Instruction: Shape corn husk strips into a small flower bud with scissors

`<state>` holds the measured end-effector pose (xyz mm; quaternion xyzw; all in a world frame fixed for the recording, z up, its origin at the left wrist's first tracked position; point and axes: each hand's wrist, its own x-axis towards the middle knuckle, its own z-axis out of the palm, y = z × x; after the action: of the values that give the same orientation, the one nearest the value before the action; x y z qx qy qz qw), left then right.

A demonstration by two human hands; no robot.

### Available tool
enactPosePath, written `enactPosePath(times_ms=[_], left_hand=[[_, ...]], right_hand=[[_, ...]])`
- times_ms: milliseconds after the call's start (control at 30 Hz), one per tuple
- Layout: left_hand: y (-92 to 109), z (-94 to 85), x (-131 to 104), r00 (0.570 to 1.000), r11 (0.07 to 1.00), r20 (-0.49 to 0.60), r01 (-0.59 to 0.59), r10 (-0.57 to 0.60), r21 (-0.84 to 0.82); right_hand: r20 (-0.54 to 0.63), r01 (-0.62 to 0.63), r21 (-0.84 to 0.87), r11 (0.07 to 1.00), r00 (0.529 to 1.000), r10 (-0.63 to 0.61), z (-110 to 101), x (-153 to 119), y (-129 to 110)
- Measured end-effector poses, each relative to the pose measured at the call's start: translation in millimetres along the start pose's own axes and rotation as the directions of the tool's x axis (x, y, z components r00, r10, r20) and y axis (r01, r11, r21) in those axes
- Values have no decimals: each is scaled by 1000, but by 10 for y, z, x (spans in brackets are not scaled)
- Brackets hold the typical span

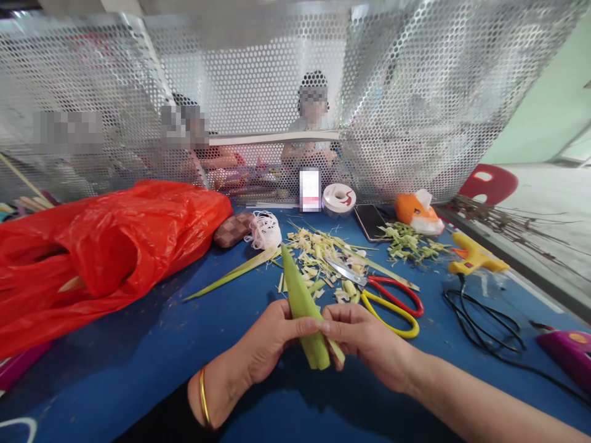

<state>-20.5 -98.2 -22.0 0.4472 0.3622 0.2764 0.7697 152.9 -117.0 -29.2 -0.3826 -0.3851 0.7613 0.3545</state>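
A folded green leaf (299,289), like a corn husk, points away from me over the blue table. My left hand (272,335) is closed round its left side, thumb pressed across it. On the right side, my right hand (357,329) pinches the leaf's edge near a narrow pale strip (336,352). Just beyond the hands lie scissors (376,286) with one red and one yellow handle, blades spread over leaf scraps (309,249). A long loose leaf strip (231,277) lies to the left.
A red plastic bag (115,246) covers the left side. A checkered pouch (234,229), white string (266,231), a ribbon spool (339,200), a phone (369,221) and a tissue pack (419,212) stand behind. A yellow glue gun (475,255) with black cable lies right. People sit behind perforated sheeting.
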Motion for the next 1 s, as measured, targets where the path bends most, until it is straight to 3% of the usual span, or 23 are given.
enactPosePath(times_ms=[267, 367, 500, 600, 767, 1000], left_hand=[[2, -19, 25, 997, 998, -73, 13, -17, -58], [-11, -34, 24, 998, 999, -62, 9, -11, -32], [-32, -35, 13, 999, 1000, 46, 12, -12, 8], [-35, -22, 10, 998, 1000, 55, 19, -20, 22], [-23, -13, 14, 1000, 999, -19, 13, -14, -41], [-37, -57, 28, 1000, 1000, -20, -13, 13, 16]], right_hand=[[194, -79, 228, 971, 980, 34, -41, -7, 7], [173, -58, 194, 979, 985, 24, -39, 2, 17], [25, -29, 129, 991, 999, 26, 3, 7, 12], [-42, -12, 47, 999, 999, 14, 23, -2, -5], [-10, 31, 39, 999, 999, -30, 5, -12, 10], [118, 50, 214, 975, 990, -77, -19, -6, -9]])
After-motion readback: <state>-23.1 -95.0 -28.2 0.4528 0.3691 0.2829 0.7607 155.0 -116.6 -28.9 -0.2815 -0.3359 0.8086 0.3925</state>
